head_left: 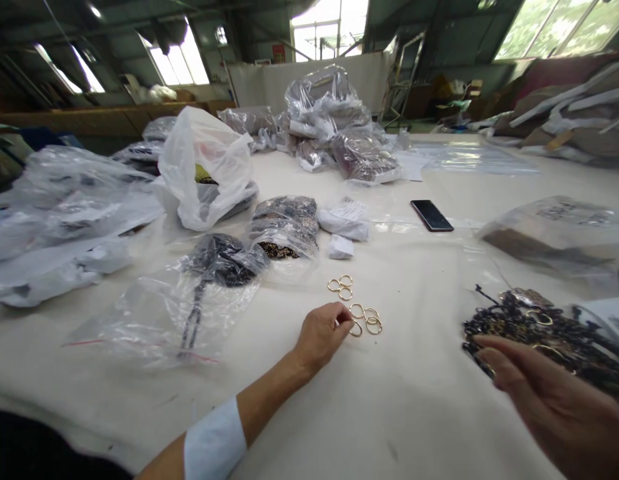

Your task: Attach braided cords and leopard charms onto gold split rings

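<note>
My left hand (319, 337) rests low over the table, thumb and forefinger pinched on the edge of a thin gold ring (360, 332). Close to those fingertips lie several more gold rings (374, 325), some overlapping. A bit farther off is a group of three gold rings (345, 294). At the right, my right hand (544, 393) is at the near edge of a heap of dark, patterned cords (519, 320) with gold rings among them. Its thumb and forefinger are drawn together, and what sits between them is hidden.
Left of the rings lie a clear bag with black cords (222, 260), a bag of patterned pieces (284, 227) and a white plastic bag (204, 167). A phone (432, 216) lies beyond. Wrapped bundles (329, 113) are piled at the back; another plastic bag (564, 233) is at right.
</note>
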### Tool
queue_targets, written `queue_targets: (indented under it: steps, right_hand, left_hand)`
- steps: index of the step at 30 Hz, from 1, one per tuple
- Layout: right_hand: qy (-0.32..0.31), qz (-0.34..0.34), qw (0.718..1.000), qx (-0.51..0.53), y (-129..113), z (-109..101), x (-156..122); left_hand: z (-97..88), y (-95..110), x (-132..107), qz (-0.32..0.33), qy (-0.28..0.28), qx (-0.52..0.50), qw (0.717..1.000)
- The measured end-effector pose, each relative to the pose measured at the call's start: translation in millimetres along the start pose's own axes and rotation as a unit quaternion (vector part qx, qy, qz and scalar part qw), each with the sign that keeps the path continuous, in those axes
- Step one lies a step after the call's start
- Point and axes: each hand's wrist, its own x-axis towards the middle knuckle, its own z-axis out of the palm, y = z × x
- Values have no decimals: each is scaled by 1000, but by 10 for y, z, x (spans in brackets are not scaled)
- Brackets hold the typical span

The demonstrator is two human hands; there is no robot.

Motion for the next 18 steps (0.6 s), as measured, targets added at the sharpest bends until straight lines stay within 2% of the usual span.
queue_targets:
  steps: [3,6,8,10,13,15,16,18]
  right_hand:
    - [-153,19,978,139,-613,444,42]
    - [-244,2,943,225,-962,791,102]
    - [-289,16,914,283,-1061,939,115]
    - [-329,85,864,371,-1102,1029,106]
    - [-343,214,765,502,-1124,1109,76]
    - [-344,265,714,549,-1137,1155,51]
    - [-348,279,699,559,-1145,1179,36]
    - [-357,282,695,557,-1162,1226,5]
  left_hand:
    - [-197,78,-158,-32,-9,-105,994]
    - [-332,161,-275,-48,-18,-148,988]
    - [-382,174,-328,-51,-23,-158,986]
    - [-408,140,-380,-35,-10,-172,984]
    - [-421,29,-472,63,15,-179,982]
    - [-417,-52,-528,139,27,-163,976]
    - [-412,-87,-549,167,33,-152,974]
    - [-402,-141,-573,200,48,-127,970]
